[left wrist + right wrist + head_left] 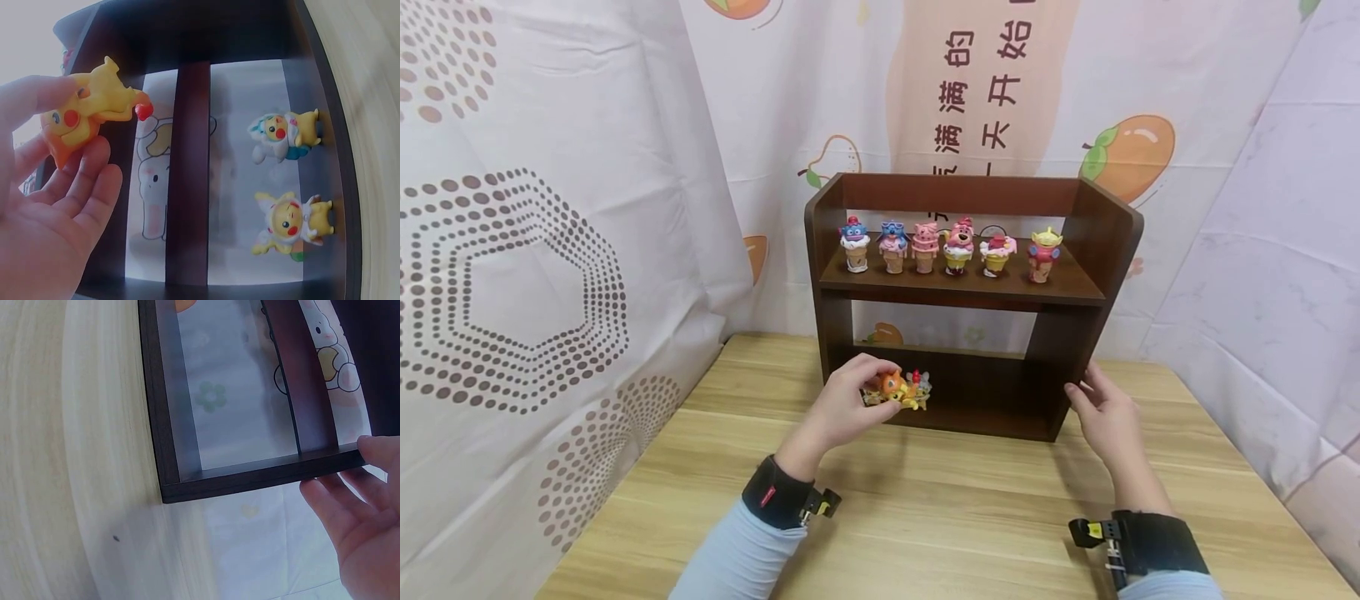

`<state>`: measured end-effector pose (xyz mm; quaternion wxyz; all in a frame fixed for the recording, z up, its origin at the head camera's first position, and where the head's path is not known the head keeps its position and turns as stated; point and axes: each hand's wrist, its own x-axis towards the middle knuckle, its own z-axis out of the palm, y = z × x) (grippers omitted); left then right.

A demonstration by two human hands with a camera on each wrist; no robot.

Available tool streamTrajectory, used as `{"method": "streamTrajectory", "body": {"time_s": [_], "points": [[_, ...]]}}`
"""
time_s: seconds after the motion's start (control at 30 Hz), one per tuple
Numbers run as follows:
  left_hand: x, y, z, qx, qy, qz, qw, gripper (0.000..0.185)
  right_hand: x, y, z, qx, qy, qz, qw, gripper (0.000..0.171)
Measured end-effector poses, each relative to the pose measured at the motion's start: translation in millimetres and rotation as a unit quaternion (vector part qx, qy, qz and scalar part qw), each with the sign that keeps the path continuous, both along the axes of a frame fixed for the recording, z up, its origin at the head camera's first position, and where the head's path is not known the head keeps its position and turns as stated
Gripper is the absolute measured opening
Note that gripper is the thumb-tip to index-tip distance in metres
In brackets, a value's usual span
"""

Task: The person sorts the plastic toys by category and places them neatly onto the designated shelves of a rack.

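Lining top shelf, six figures point(955, 247), one shelf point(1097, 242)

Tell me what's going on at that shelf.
A person's left hand holds an orange-and-yellow figure in its fingers at the shelf's lower level, where two similar figures already stand. The right hand rests against the shelf's right side panel. Six ice-cream-cone figures line the upper level.
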<state>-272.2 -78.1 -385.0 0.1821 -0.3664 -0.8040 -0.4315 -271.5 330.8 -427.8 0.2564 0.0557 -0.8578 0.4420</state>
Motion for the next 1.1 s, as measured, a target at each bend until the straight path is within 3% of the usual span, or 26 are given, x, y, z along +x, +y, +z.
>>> {"method": "streamTrajectory", "body": {"time_s": [0.17,0.5,0.77,1.1], "points": [[-1.6,9.3,-2.3,0.000,0.017,-0.007,0.9998,0.042,-0.6,-0.3,-1.3,-0.001,0.000,-0.002,1.000,0.052],[-7.2,30.3,1.6,-0.024,0.002,-0.003,0.9997,0.042,1.6,-1.4,1.4,-0.009,0.004,0.002,1.000,0.052],[-11.3,47.9,6.1,-0.083,-0.025,0.030,0.9958,0.043,-0.2,-1.0,0.2,-0.001,0.001,0.000,1.000,0.052],[-22.3,72.1,4.4,-0.150,-0.024,0.064,0.9864,0.045,0.5,-0.9,1.4,-0.004,0.003,0.003,1.000,0.053]]}}
